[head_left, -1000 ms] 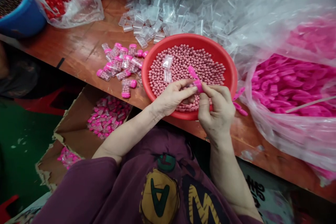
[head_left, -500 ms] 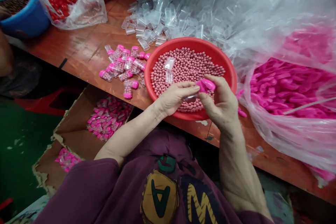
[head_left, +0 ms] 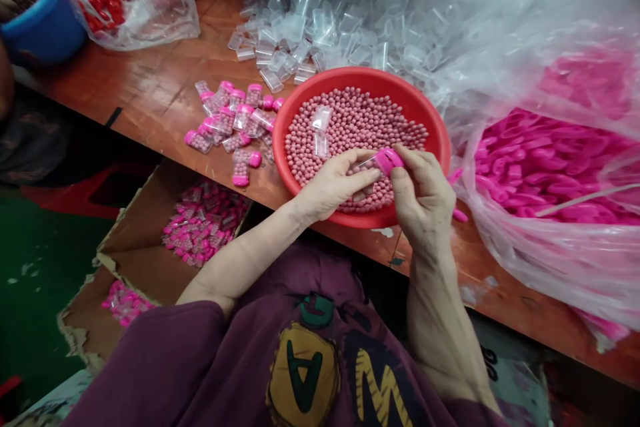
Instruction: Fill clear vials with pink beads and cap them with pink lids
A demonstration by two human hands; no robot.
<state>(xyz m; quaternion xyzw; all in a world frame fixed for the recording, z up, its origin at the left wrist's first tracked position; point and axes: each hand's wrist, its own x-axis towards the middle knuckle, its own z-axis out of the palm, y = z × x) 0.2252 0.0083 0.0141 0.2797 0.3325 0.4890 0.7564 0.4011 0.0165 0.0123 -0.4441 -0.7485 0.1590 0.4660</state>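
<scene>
While held over the near side of a red bowl [head_left: 439, 132] of pink beads [head_left: 345, 105], pictured between two bare hands: a small clear bottle [head_left: 369, 163] with its long axis nearly side to side, clear body toward the left grip [head_left: 327, 187], pink cap [head_left: 389, 161] toward the right grip [head_left: 428, 201]. Nearest to the cap by far, on the right; nearest to the body, on the left. At left, closed around the clear body and partly hiding it, with thumb and fingers on opposite sides. At right, narrowed to a pinch, with thumb and fingertips touching the cap's outer end. Too small to tell whether fully seated on the bottle. Also in frame: capped bottles [head_left: 243, 118] on the table [head_left: 150, 97] to the left, pink plastic pieces [head_left: 540, 167] in a bag [head_left: 555, 257] to the right.
</scene>
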